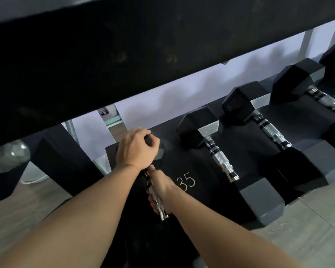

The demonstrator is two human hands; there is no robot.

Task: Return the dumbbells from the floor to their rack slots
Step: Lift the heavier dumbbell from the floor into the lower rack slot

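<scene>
A black hex dumbbell lies at the left end of the rack's lower shelf (182, 167), next to a chalked "35" (186, 183). Its chrome handle (157, 202) runs toward me. My right hand (162, 188) is closed around that handle. My left hand (135, 147) grips the top of the dumbbell's far head (159, 149), which it mostly hides. The near head is lost in the dark under my arms.
Three more hex dumbbells (219, 157) (269, 130) (317, 93) lie to the right on the same shelf. The rack's upper tier (124, 55) overhangs close above. A black upright (62, 157) stands left of my hands. Light wood floor (307, 229) lies at the right.
</scene>
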